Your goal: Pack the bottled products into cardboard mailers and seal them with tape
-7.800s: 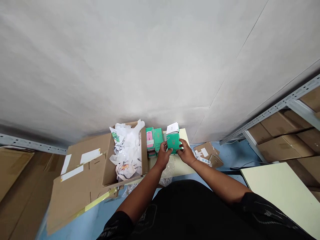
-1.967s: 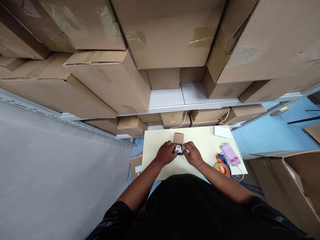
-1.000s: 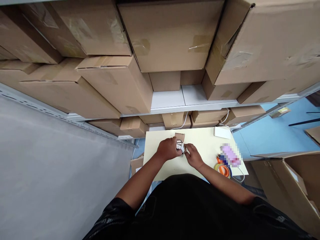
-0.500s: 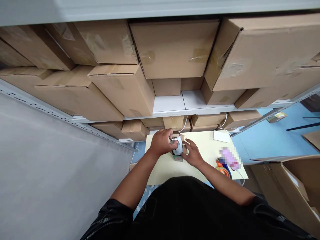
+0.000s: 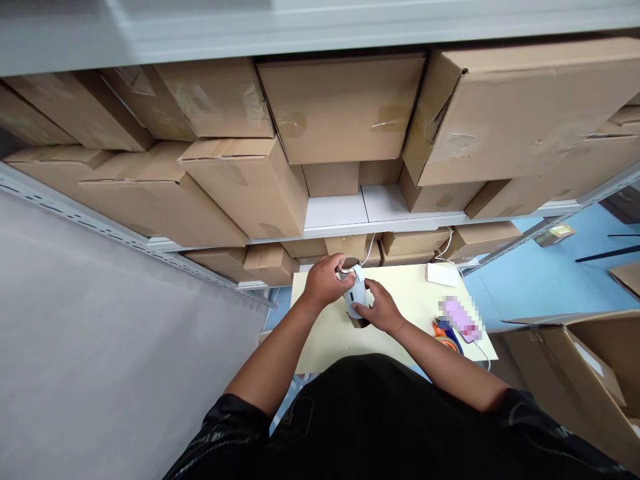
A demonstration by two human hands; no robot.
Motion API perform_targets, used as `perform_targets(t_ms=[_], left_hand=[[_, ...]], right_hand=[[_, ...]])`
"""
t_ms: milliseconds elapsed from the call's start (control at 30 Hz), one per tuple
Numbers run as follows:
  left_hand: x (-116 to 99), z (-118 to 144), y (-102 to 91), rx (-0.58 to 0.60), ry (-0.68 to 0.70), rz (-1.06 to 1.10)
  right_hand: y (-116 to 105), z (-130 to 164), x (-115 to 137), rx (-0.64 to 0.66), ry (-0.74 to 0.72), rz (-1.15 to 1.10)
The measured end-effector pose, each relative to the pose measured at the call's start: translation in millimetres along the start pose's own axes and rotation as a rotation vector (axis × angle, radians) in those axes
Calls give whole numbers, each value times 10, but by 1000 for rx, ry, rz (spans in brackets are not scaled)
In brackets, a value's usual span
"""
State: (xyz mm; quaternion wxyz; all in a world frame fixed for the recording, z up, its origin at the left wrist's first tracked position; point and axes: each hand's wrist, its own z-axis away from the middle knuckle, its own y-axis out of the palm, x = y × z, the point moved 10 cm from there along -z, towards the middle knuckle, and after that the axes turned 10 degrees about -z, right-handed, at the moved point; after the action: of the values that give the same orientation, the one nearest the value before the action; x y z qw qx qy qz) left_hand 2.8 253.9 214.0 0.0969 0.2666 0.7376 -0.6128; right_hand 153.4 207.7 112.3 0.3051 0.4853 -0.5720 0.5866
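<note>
Over the near-left part of the pale yellow table (image 5: 320, 343) is a whitish cup-like cylinder (image 5: 356, 295) with a shiny metallic rim and a dark mark on its side. My left hand (image 5: 324, 283) grips its rim from the left, thumb over the near edge. My right hand (image 5: 383, 308) is on its right side, fingers curved round the body and thumb across the front. A small brown cardboard piece (image 5: 360, 323) shows just under the cylinder; whether they touch, I cannot tell.
Cardboard boxes (image 5: 345, 110) fill the shelf rack ahead. On the table's right lie orange and blue tape rolls (image 5: 447, 335), a blurred pinkish item (image 5: 460, 317) and a white device (image 5: 443, 274). A large open carton (image 5: 555, 380) stands at the right, a grey wall (image 5: 100, 347) at the left.
The cylinder has turned in my hands: its dark mark now faces me. My right thumb has moved onto its front. The green-topped patch beneath now looks brown. The view tilted slightly up.
</note>
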Motion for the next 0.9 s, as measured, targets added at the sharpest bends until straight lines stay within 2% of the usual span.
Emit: perform_targets(t_ms=[100, 167, 267, 400, 667, 900], left_hand=[[121, 7, 111, 3, -94, 125], [186, 58, 221, -1, -135, 310], [228, 202, 426, 15, -148, 596], [248, 424, 638, 63, -169, 717], [255, 587, 643, 56, -194, 808], [257, 622, 587, 5, -210, 756]], right_hand=[[5, -6, -195, -44, 149, -177], [-7, -12, -285, -91, 192, -289], [-43, -39, -350, -144, 196, -449], [-101, -62, -299, -157, 161, -508], [-134, -3, -65, -110, 102, -524], [-184, 8, -33, -137, 120, -570]])
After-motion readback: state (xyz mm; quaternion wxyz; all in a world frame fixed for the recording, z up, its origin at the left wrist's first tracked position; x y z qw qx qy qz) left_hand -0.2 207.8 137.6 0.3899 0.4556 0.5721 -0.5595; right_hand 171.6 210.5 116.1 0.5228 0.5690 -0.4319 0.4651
